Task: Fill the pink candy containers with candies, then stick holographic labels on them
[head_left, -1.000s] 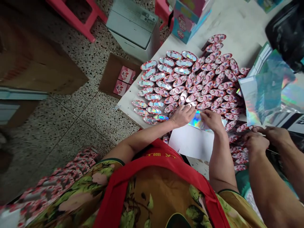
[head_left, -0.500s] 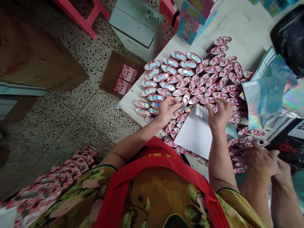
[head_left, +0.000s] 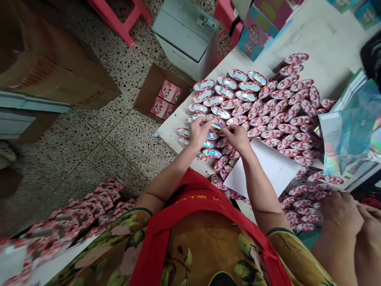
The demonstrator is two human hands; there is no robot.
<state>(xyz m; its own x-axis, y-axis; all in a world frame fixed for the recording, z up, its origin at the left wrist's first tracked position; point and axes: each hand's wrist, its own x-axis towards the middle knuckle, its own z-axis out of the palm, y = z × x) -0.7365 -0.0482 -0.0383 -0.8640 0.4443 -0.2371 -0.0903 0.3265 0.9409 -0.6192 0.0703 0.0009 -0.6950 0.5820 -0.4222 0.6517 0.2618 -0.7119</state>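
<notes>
My left hand [head_left: 199,131] and my right hand [head_left: 238,138] come close together over the packed oval boxes [head_left: 263,120] on the table. Fingers on both are closed in a pinch. A narrow, shiny holographic sticker [head_left: 216,126] spans the gap between them, one end at each set of fingertips. Several oval boxes at the left of the group carry silvery rainbow film [head_left: 227,83] on their tops. Those to the right show pink tops with a round middle. Beneath my right forearm lies a white sheet [head_left: 268,165], tilted across the boxes and partly hidden.
Shiny film sheets [head_left: 348,127] lie at the right. A co-worker's hands [head_left: 345,214] are at the lower right. Blue and pink cartons [head_left: 253,37] stand at the table's far edge. On the floor are an open cardboard box [head_left: 145,93], a white appliance [head_left: 184,35] and a pink stool [head_left: 125,24].
My right hand has moved left from the white sheet to meet my left hand, with the sticker now between them. The view has shifted, and the co-worker's hands appear lower and farther right.
</notes>
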